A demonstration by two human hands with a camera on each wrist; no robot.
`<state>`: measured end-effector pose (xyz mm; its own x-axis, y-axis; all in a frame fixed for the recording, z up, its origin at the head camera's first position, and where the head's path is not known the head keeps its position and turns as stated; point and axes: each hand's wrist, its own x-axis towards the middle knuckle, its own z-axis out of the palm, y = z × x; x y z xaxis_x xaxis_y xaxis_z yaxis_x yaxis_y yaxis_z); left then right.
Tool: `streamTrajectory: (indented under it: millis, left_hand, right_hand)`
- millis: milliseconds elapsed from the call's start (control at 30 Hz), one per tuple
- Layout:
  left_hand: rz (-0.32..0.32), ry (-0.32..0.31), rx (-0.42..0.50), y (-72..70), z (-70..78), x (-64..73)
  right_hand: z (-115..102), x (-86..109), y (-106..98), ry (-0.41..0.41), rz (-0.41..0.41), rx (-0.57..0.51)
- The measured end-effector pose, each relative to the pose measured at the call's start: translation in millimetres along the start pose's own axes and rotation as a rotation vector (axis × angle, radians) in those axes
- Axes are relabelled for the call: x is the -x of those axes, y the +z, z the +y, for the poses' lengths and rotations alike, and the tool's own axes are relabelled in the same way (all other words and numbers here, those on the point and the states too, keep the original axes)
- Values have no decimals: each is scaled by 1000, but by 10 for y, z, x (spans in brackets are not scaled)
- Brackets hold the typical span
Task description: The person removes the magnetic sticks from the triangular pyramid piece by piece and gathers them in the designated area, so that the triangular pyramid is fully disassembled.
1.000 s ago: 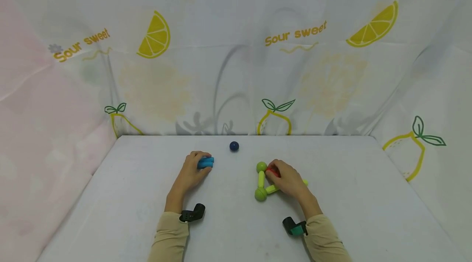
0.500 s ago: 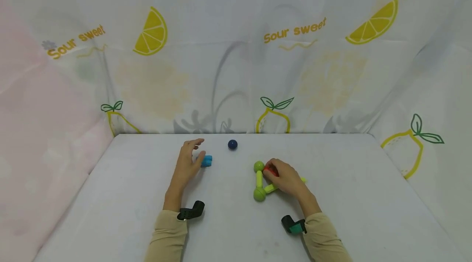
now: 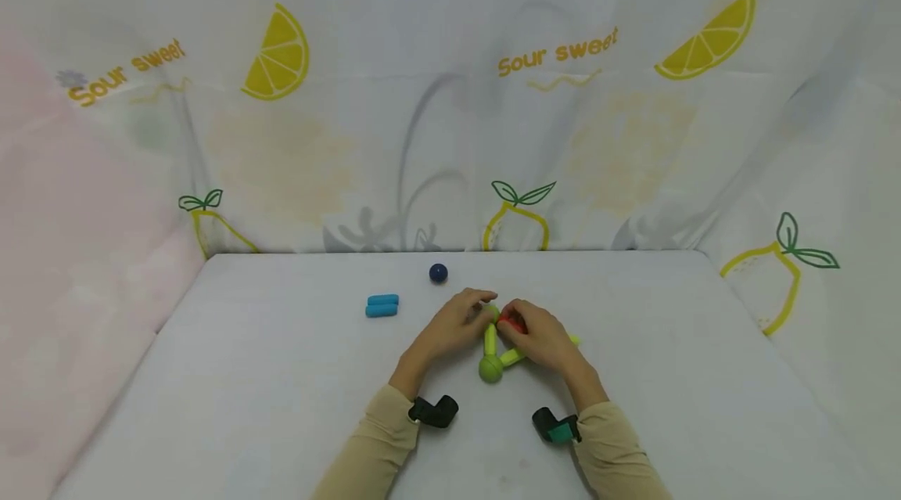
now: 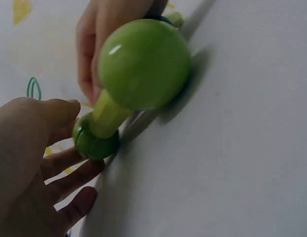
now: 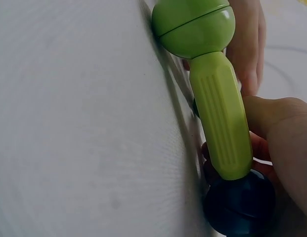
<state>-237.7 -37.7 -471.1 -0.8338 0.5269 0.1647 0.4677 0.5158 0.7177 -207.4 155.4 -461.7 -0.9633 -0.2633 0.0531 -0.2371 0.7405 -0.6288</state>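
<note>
A toy frame of balls and rods lies on the table. Its near green ball (image 3: 490, 368) joins two yellow-green rods: one rod (image 3: 489, 339) runs to a far green ball (image 4: 96, 138), the other rod (image 5: 220, 113) to a dark blue ball (image 5: 240, 202), which my right hand hides in the head view. My right hand (image 3: 545, 337) pinches a red rod (image 3: 514, 323) beside the far green ball. My left hand (image 3: 450, 328) is around that same ball, thumb on one side and spread fingers on the other; whether they press it I cannot tell.
Two blue rods (image 3: 382, 306) lie side by side on the white table (image 3: 246, 375), left of the hands. A loose dark blue ball (image 3: 439, 273) sits near the back edge. Behind the table hangs a printed cloth (image 3: 394, 116).
My left hand has let go of the two blue rods, lifted off and moved right to the far green ball. The right hand stays at the red rod. The head view has shifted slightly.
</note>
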Motion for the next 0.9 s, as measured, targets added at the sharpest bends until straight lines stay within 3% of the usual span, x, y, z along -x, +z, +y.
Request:
streamTrajectory:
  millis: [167,333,567,900]
  left_hand:
    - [-5,42,-110,92,45,-32]
    - [18,51,-66,102,24,-34]
    - [31,59,69,99,-24,-38]
    - [32,122,78,127,-71,-39]
  right_hand:
    - [-18,-15,6,-28,19,22]
    - [-27,-17,-16,-25,16,24]
    - [-22,-33,-15,-6,4,13]
    - [-33,-16,-4,7,-4,3]
